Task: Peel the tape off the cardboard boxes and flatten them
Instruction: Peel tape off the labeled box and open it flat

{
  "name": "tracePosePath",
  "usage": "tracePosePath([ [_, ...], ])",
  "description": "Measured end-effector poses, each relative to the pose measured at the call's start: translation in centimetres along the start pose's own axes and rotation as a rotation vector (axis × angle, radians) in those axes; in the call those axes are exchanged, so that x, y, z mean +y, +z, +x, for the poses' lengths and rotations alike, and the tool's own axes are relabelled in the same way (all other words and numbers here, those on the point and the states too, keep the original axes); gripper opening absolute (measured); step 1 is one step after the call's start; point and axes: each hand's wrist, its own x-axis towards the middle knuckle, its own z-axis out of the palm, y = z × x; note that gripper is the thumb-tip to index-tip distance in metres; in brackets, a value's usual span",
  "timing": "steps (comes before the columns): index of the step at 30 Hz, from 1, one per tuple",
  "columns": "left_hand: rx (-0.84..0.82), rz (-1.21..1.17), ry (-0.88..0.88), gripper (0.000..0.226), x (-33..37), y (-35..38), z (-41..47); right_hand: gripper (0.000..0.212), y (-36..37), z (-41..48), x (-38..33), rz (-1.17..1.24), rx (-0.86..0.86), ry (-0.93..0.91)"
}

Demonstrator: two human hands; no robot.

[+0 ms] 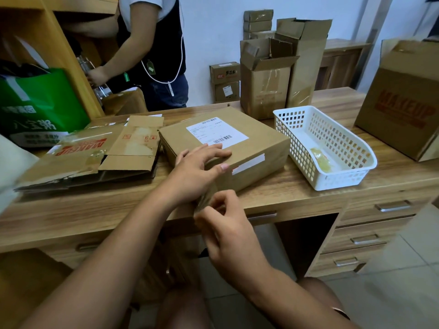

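Head view: flat cardboard box (pixel 261 141) lies mid-desk, closed, w/ a white shipping label (pixel 216 132) on top and two white stickers on its near side. L hand (pixel 197 172) rests on the box's near corner, fingers spread and nearly straight across the top edge, thumb pressed against the side face. R hand (pixel 228 233) is lower, just off the desk's front edge, thumb and fingertips pinching a clear tape strip (pixel 206 198). The strip runs taut from the box's near bottom corner down to that pinch.

Just right of the box, close but apart, sits a white plastic basket (pixel 297 148) w/ perforated walls. Inside it is a crumpled wad of yellowish tape (pixel 320 159), lying toward the near end.

Left of the box, touching or nearly so, are flattened boxes (pixel 95 160) in a loose pile, red "MAKEUP" print and bits of tape on the top sheet.

Behind the box stand two tall boxes, the nearer one (pixel 266 91) and the taller one (pixel 306 65), both upright w/ flaps open. Their insides can't be seen from this angle. At far right stands a big "MAKEUP" box (pixel 403 103), contents also unseen.

Small sealed boxes (pixel 225 81) are stacked by the back wall. At far left is a green bag (pixel 40 103) w/ dark items on top, too unclear to name.

All this sits on a wooden desk (pixel 285 191) w/ drawers (pixel 370 233) at right. Another person (pixel 156 43) stands behind the desk at a shelf, one hand on a clear bottle.
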Motion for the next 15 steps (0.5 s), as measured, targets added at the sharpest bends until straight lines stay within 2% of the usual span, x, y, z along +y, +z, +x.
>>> tracePosePath([
  [4,-0.043,-0.083,-0.002,0.031,-0.1,-0.6,0.0,0.008,-1.2,0.8,1.3,0.186,0.019,0.071],
  [7,-0.101,-0.184,-0.008,0.025,-0.8,-1.6,-0.2,0.012,-2.5,1.5,2.1,0.339,0.121,0.182],
  [9,-0.148,-0.150,0.016,0.025,-1.4,-2.5,-0.6,0.012,-3.4,1.9,2.7,0.426,0.165,0.279],
  [13,-0.220,-0.053,0.069,0.031,-2.2,-4.1,-1.4,0.011,-4.4,2.6,4.6,0.423,0.257,0.390],
  [15,-0.267,-0.022,0.086,0.037,-2.3,-4.4,-1.8,0.018,-4.6,3.0,5.2,0.401,0.276,0.414],
])
